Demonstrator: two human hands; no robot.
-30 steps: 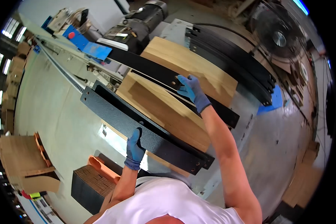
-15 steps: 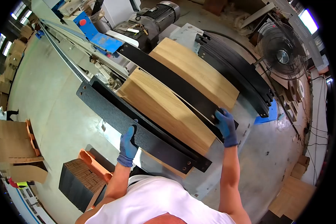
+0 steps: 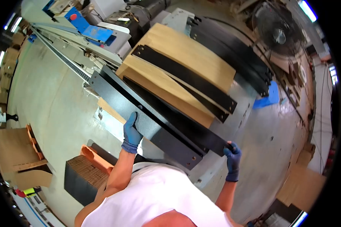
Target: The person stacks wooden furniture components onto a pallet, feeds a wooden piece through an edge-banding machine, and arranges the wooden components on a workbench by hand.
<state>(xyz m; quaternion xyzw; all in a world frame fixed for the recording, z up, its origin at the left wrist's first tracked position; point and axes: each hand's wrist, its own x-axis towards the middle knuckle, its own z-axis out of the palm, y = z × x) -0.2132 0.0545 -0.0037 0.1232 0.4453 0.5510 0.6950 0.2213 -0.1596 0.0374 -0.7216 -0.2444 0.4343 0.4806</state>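
My left hand (image 3: 132, 132), in a blue glove, grips the lower edge of a long black board (image 3: 155, 130) with holes at its ends, thumb on its face. A second black board lies close behind it, mostly hidden. My right hand (image 3: 233, 155), also gloved, is closed on the near right end of another long black board (image 3: 170, 113), slanting alongside the first ones. Beyond them, a black board (image 3: 185, 79) with end holes rests on wood-coloured panels (image 3: 193, 56). Part of one more dark board (image 3: 204, 102) shows beneath it.
Several black curved boards (image 3: 227, 53) are stacked at the far right, near a floor fan (image 3: 279, 36). A blue-and-white machine (image 3: 96, 33) stands at the back left. An orange-edged stack of dark pieces (image 3: 83, 178) sits at lower left, with cardboard (image 3: 17, 151) farther left.
My right hand has come down and nearer to me, bringing a black board from the wood-coloured panels to beside the boards at my left hand. The left hand keeps its grip.
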